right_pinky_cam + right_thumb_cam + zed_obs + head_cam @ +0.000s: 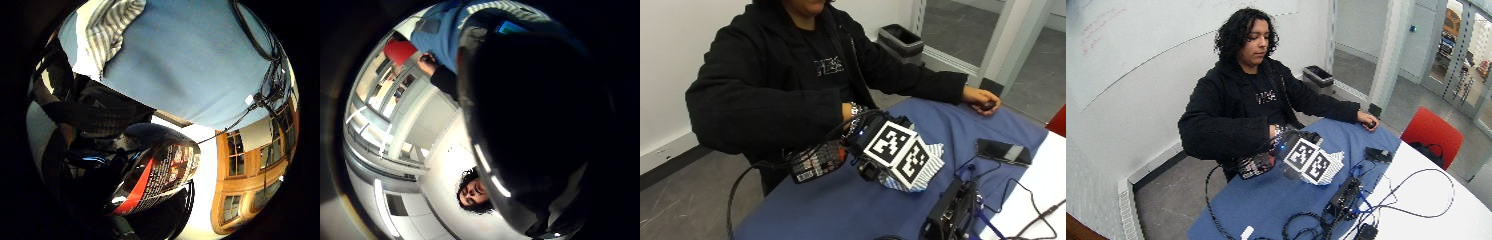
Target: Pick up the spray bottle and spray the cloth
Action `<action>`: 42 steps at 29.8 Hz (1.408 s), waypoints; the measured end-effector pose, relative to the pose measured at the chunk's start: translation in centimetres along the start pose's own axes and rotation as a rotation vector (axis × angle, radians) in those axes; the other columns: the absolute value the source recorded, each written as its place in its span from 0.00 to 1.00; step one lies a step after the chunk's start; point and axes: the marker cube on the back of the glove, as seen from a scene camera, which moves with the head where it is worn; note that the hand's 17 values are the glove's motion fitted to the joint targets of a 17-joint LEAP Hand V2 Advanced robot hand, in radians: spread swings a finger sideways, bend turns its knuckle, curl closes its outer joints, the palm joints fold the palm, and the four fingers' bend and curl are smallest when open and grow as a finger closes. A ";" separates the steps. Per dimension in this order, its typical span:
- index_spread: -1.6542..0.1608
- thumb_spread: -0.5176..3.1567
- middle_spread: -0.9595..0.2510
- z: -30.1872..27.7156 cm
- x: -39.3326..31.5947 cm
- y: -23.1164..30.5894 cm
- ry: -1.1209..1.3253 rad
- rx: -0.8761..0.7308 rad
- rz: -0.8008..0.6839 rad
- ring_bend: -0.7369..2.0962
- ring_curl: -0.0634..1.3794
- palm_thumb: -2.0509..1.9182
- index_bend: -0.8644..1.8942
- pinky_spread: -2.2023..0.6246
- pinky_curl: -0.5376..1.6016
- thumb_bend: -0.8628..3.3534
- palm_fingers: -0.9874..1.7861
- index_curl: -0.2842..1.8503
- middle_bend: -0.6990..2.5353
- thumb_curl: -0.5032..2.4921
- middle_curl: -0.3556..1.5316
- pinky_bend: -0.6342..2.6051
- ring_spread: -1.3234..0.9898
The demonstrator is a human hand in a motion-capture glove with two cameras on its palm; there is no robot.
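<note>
Blue cloth covers the table [840, 210], and nearest the outside camera a black electronics box [951, 210] with cables sits at its edge. Just behind that, the gloved right hand [856, 135] is raised over the blue surface, mostly hidden by its marker cube. It holds the spray bottle [814, 161], whose dark body with a red band and printed label sticks out sideways, tilted off upright, toward the person's side of the table. The little-finger palm view shows the same labelled bottle [157, 175] close against the palm, and the thumb-side view is largely filled by a dark rounded mass that I take for the bottle's upper part. The fingers themselves are hidden in every view, so how they wrap the bottle cannot be told; the trigger and nozzle are not visible either.

Beneath and just beyond the hand lies the striped cloth [933, 152], a grey-and-white piece flat on the table; the palm view also shows it [112, 27]. Further off a dark phone [1003, 151] lies on the table, and at the far corner the bare left hand [981, 100] rests curled on a small dark object, well apart from the bottle.

By the look of it the pick-up is done and the spraying is not yet. The next move calls for turning the bottle until its nozzle faces the striped cloth, then pulling the trigger.
</note>
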 end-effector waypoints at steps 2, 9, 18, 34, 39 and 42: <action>0.78 0.49 0.66 0.1 0.2 -0.8 0.008 -0.024 0.033 0.53 0.39 0.78 0.38 0.70 0.46 0.21 0.82 0.39 0.42 0.41 0.50 0.36 0.49; 0.78 0.50 0.66 1.0 1.0 -3.3 0.013 -0.075 0.090 0.53 0.39 0.77 0.37 0.70 0.46 0.21 0.82 0.39 0.42 0.42 0.50 0.36 0.49; 0.78 0.51 0.66 2.1 1.8 -5.1 0.014 -0.110 0.131 0.53 0.39 0.77 0.37 0.70 0.45 0.21 0.81 0.39 0.42 0.42 0.50 0.37 0.49; 0.78 0.53 0.66 -1.6 -9.6 0.6 -0.014 0.142 -0.275 0.53 0.39 0.77 0.37 0.71 0.45 0.22 0.81 0.39 0.42 0.43 0.50 0.37 0.49; 0.78 0.53 0.66 -1.4 -14.0 1.6 -0.039 0.190 -0.441 0.53 0.39 0.77 0.37 0.71 0.45 0.22 0.81 0.39 0.42 0.43 0.50 0.37 0.49; 0.78 0.54 0.66 -0.8 -16.3 1.9 -0.062 0.189 -0.531 0.53 0.39 0.77 0.37 0.71 0.45 0.22 0.81 0.39 0.42 0.43 0.50 0.37 0.49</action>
